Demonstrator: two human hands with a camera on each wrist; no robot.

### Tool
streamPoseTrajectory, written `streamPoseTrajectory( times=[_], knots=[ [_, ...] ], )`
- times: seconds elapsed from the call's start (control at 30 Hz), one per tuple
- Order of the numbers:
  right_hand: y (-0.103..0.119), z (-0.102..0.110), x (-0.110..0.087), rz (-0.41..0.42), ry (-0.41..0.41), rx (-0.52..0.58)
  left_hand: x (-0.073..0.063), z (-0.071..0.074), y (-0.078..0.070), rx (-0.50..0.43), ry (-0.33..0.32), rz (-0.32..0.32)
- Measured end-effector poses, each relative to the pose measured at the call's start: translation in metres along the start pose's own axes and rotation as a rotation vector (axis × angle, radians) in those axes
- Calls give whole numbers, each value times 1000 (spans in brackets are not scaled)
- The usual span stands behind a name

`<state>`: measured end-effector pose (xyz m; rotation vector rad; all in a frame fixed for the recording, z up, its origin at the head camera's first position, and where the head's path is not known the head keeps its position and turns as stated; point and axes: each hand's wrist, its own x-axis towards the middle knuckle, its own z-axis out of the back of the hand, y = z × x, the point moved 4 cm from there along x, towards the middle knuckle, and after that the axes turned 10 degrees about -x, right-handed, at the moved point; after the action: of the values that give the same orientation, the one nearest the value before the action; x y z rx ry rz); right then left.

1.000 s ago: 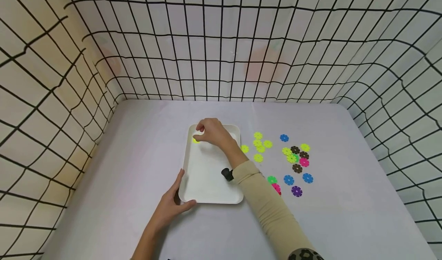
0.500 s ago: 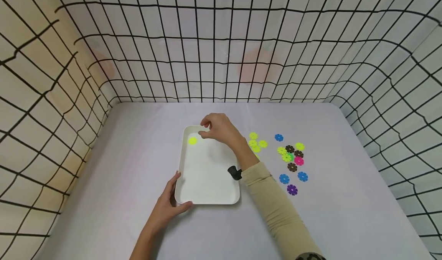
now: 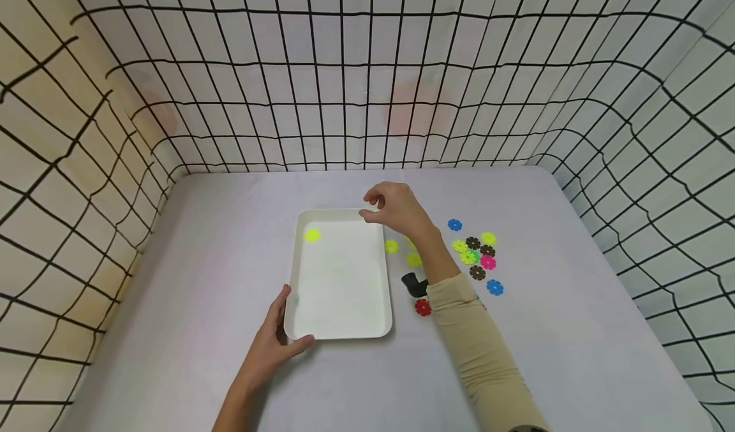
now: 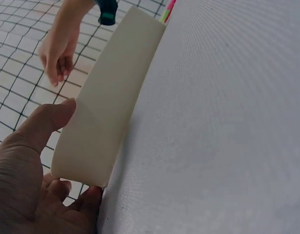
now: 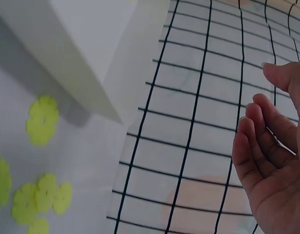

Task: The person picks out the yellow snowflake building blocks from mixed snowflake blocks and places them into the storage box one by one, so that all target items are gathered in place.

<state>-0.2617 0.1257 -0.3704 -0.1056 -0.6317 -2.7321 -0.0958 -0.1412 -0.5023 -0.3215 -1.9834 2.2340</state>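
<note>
A white rectangular tray lies on the table with one yellow notched disc near its far left corner. My left hand holds the tray's near left corner, thumb at the near side and fingers along the left side. In the left wrist view, the thumb of that left hand touches the rim of the tray. Over the tray's far right corner hovers my right hand, fingers loosely bent with nothing between them. The right wrist view shows the right hand holding nothing.
Right of the tray lie loose yellow discs, partly hidden by my right forearm. Farther right are blue, brown and pink discs. A red disc lies beside the sleeve. Black wire mesh surrounds the table.
My right hand has moved rightward from beside the yellow disc to the tray's far right corner. The disc stays in the tray. My left hand keeps its hold on the tray.
</note>
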Motion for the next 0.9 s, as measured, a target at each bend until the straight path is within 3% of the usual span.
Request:
streamPoseTrajectory(
  times=[0.43, 0.73, 0.9],
  knots=[
    [-43, 19, -19, -107, -61, 44, 0, 1, -1, -16, 2, 12],
    [-80, -5, -27, -223, -25, 96, -2, 0, 0, -9, 0, 14],
    [-91, -15, -30, -233, -30, 102, -1, -1, 1, -1, 2, 21]
  ],
)
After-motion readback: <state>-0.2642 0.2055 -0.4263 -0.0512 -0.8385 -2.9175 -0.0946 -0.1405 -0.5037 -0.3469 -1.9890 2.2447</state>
